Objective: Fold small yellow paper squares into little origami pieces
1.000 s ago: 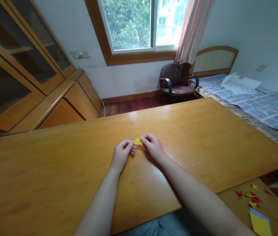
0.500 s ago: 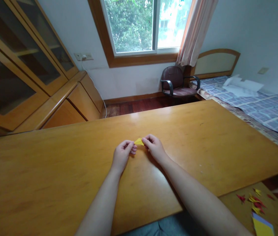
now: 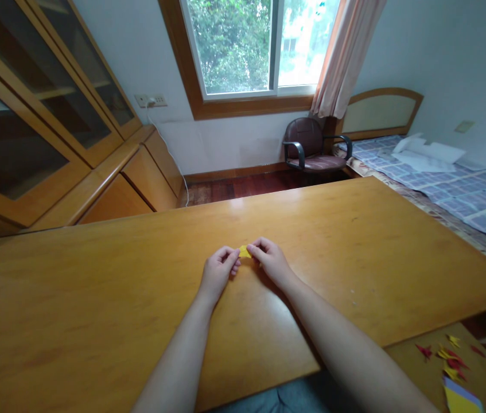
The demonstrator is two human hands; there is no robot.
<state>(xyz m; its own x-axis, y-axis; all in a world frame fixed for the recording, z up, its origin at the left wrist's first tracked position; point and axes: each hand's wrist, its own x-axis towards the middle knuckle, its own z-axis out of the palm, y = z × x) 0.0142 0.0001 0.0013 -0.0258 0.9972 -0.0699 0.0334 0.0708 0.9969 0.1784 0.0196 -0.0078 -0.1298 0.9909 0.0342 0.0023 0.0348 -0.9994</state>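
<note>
A small folded piece of yellow paper (image 3: 244, 252) is held just above the desk, pinched at both ends. My left hand (image 3: 220, 269) grips its left end between thumb and fingers. At its right end, the thumb and forefinger of my right hand (image 3: 269, 261) are closed on the paper. Only the middle of the paper shows; the fingertips cover its ends, and its exact folded shape is too small to make out.
The wooden desk (image 3: 109, 304) spreads under my arms. On a lower surface at the bottom right lie several red and yellow folded paper pieces (image 3: 451, 358) and a stack of paper sheets (image 3: 462, 397). Beyond the desk stand an armchair (image 3: 311, 146) and a bed (image 3: 453, 183).
My left hand has shifted slightly right, closer to my right hand. Less of the yellow paper shows between the fingers, and its visible outline looks different. The camera view has moved a little.
</note>
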